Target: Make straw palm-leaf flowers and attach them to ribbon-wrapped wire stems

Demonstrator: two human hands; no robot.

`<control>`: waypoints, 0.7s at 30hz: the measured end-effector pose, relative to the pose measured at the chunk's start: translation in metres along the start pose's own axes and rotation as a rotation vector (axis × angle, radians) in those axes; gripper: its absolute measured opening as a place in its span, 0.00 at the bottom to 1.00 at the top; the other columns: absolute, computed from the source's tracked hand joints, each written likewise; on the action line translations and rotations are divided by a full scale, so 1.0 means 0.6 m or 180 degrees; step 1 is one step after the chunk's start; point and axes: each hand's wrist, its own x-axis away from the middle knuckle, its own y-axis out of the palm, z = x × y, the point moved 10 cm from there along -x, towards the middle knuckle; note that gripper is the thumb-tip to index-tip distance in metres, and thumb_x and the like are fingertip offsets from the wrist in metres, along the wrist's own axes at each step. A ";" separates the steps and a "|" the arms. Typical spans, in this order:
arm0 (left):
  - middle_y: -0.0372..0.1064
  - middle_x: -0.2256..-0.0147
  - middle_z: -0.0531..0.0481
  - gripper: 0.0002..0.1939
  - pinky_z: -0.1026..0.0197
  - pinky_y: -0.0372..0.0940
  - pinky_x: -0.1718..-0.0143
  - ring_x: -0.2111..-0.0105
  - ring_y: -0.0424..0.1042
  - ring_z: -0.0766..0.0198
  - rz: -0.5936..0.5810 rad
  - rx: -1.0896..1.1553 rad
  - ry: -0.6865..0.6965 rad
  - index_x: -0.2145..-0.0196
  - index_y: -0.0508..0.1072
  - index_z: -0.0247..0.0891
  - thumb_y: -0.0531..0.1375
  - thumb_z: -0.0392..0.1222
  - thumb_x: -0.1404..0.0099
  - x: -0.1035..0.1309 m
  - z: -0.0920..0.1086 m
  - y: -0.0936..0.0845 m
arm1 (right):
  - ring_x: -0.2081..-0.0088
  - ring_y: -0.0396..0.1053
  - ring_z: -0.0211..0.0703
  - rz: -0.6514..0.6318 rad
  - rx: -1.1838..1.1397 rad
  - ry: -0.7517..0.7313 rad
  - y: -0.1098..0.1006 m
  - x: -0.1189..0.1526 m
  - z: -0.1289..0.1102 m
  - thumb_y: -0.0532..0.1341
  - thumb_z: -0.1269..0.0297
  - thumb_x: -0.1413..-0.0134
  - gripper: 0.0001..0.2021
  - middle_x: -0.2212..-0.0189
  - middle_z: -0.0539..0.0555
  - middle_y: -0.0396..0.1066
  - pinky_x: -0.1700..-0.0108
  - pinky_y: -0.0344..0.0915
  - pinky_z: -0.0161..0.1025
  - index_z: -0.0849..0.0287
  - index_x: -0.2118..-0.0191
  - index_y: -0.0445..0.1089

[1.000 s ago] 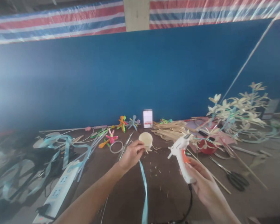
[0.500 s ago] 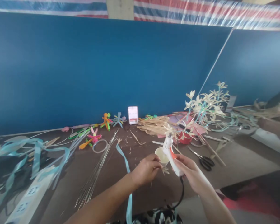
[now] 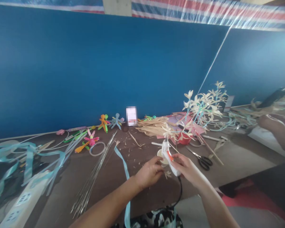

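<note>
My right hand [image 3: 184, 166] is wrapped round a white glue gun [image 3: 166, 150] with an orange trigger, its nozzle pointing up and away from me. Just left of it, my left hand [image 3: 150, 172] has its fingers pinched together beside a pale cup or roll [image 3: 163, 159]; what the fingertips hold is too small to make out. A small pale flower [image 3: 167, 174] shows below the fingers. Behind the nozzle lie pale dried-leaf flowers [image 3: 167, 130].
Black scissors [image 3: 205, 162] lie right of my right hand. Metal wires [image 3: 95, 177], a blue ribbon [image 3: 123, 164] and a power strip [image 3: 21, 202] are to the left. Flower stems [image 3: 204, 104] stand at the back right. Another person's hand [image 3: 270, 126] is at the far right.
The view has shifted slightly, so the table items appear further left. The glue gun remains in my right hand, and both hands stay close together around the cup or roll.
</note>
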 end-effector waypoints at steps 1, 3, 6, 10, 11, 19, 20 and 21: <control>0.56 0.52 0.48 0.09 0.63 0.59 0.56 0.62 0.64 0.67 -0.0014 0.0028 -0.0011 0.68 0.72 0.38 0.53 0.32 0.44 0.004 -0.001 0.000 | 0.82 0.58 0.32 0.0022 0.0029 -0.0008 -0.001 0.000 -0.001 0.57 0.56 0.56 0.15 0.80 0.48 0.64 0.83 0.51 0.27 0.61 0.64 0.62; 0.55 0.51 0.48 0.09 0.63 0.59 0.56 0.62 0.64 0.68 -0.0012 0.0072 -0.0033 0.67 0.71 0.38 0.53 0.32 0.44 0.010 -0.003 -0.003 | 0.80 0.60 0.33 0.0052 0.0050 0.0046 -0.004 0.000 0.000 0.56 0.56 0.56 0.15 0.79 0.48 0.65 0.82 0.53 0.28 0.61 0.65 0.63; 0.54 0.50 0.48 0.09 0.63 0.58 0.55 0.60 0.63 0.67 0.0006 0.0119 -0.0028 0.67 0.72 0.39 0.53 0.32 0.45 0.013 -0.002 -0.008 | 0.80 0.61 0.34 0.0045 0.0012 0.0203 -0.005 0.000 0.009 0.55 0.56 0.55 0.15 0.78 0.48 0.66 0.81 0.54 0.28 0.60 0.64 0.64; 0.54 0.50 0.48 0.09 0.62 0.57 0.54 0.58 0.62 0.65 0.0070 0.0131 -0.0018 0.68 0.72 0.39 0.54 0.32 0.45 0.010 -0.001 -0.012 | 0.79 0.61 0.34 0.0089 0.0029 0.0129 -0.008 -0.001 0.008 0.55 0.57 0.54 0.14 0.78 0.49 0.65 0.82 0.54 0.28 0.61 0.64 0.64; 0.54 0.50 0.48 0.09 0.62 0.57 0.54 0.57 0.61 0.65 0.0075 0.0136 -0.0011 0.68 0.72 0.39 0.54 0.32 0.45 0.010 -0.001 -0.012 | 0.79 0.61 0.34 0.0098 0.0015 0.0041 -0.008 -0.001 0.003 0.55 0.57 0.54 0.14 0.78 0.49 0.65 0.81 0.54 0.29 0.61 0.64 0.64; 0.57 0.52 0.47 0.10 0.61 0.55 0.52 0.54 0.60 0.63 0.0037 0.0066 0.0046 0.67 0.72 0.39 0.53 0.32 0.45 0.010 -0.001 -0.007 | 0.72 0.64 0.38 0.0218 -0.0492 -0.0461 -0.017 0.031 -0.060 0.56 0.59 0.52 0.15 0.71 0.53 0.68 0.75 0.58 0.31 0.62 0.59 0.63; 0.57 0.52 0.47 0.10 0.61 0.55 0.53 0.54 0.60 0.63 0.0026 0.0069 0.0056 0.67 0.72 0.39 0.53 0.32 0.45 0.009 0.001 -0.007 | 0.72 0.64 0.38 0.0231 -0.0557 -0.0506 -0.019 0.036 -0.068 0.56 0.59 0.52 0.16 0.69 0.54 0.68 0.74 0.59 0.31 0.61 0.58 0.62; 0.57 0.51 0.47 0.10 0.61 0.56 0.53 0.54 0.60 0.63 0.0014 0.0073 0.0063 0.67 0.72 0.39 0.53 0.33 0.45 0.008 0.003 -0.008 | 0.71 0.64 0.39 0.0245 -0.0595 -0.0533 -0.021 0.041 -0.075 0.56 0.59 0.51 0.16 0.68 0.54 0.68 0.73 0.59 0.32 0.61 0.57 0.61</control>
